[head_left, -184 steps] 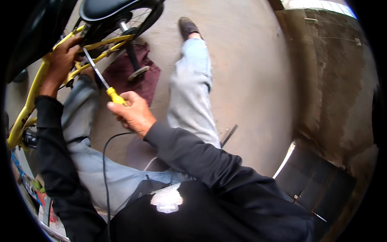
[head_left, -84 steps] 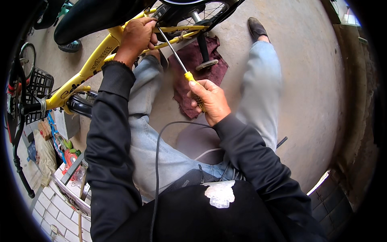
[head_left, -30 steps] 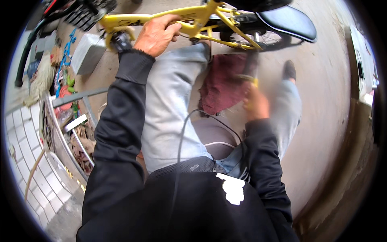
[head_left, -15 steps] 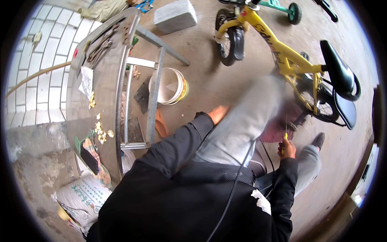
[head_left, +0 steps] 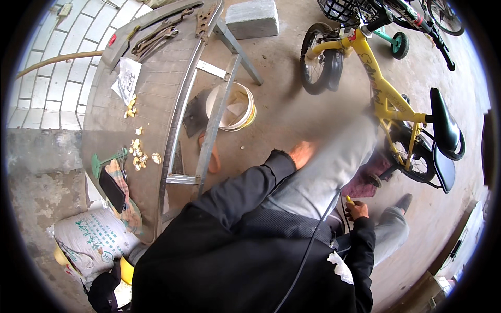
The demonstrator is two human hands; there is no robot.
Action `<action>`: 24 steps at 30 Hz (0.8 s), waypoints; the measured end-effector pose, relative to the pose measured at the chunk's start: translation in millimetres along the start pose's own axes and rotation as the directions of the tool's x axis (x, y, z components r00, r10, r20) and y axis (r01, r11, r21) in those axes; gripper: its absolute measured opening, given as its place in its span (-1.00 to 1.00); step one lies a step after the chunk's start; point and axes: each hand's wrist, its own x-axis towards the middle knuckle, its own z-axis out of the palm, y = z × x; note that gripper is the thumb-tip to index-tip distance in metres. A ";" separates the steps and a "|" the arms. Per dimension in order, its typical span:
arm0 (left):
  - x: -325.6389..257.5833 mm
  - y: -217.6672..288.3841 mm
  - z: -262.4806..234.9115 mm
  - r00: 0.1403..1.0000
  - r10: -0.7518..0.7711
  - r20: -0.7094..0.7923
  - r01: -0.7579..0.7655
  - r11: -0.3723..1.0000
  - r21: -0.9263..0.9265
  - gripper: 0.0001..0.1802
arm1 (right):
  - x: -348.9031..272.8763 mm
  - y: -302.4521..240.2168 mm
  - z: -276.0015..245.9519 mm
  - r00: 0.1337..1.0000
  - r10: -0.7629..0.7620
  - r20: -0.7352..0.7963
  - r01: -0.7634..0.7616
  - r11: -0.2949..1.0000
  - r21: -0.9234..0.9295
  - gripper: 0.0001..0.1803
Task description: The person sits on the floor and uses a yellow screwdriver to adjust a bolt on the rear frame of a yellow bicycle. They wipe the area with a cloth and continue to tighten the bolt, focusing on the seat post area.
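Note:
My right hand is closed around the yellow handle of a screwdriver, close to my right thigh. Its thin shaft cannot be made out now. My left hand lies against the outer side of my bent left leg, with its fingers mostly hidden and blurred. Ahead to the right stands a small yellow bicycle with a black saddle. Its pedal is beyond my right hand, over a dark red cloth or mat on the floor.
On my left is a metal-legged table bearing rusty wrenches and pliers, paper, pale scraps and a phone. A white bucket and grey block stand beyond. A dark cable crosses my lap.
My right hand has drawn back toward my body with the screwdriver, whose shaft showed before. The view has shifted, so the table and bicycle sit further right. My left hand stays at the leg.

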 end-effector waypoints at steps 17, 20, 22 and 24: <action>7.8 33.4 -22.5 0.979 -0.201 -0.029 0.203 0.975 0.093 -0.24 | 1.4 -10.7 9.9 0.972 -0.160 -0.171 0.162 0.987 -0.002 -0.59; 10.0 32.9 -31.1 0.995 -0.093 0.017 0.088 0.976 0.199 -0.38 | 11.4 -1.2 20.3 0.941 -0.246 -0.233 0.219 0.966 -0.135 -0.65; 10.0 46.2 -36.2 0.999 -0.031 0.034 0.022 0.968 0.251 -0.48 | 22.2 8.9 26.7 0.915 -0.281 -0.288 0.237 0.955 -0.179 -0.67; 8.4 60.8 -42.1 0.996 -0.059 0.063 0.034 0.938 0.344 -0.48 | 19.4 5.3 21.8 0.945 -0.213 -0.249 0.191 0.975 -0.110 -0.70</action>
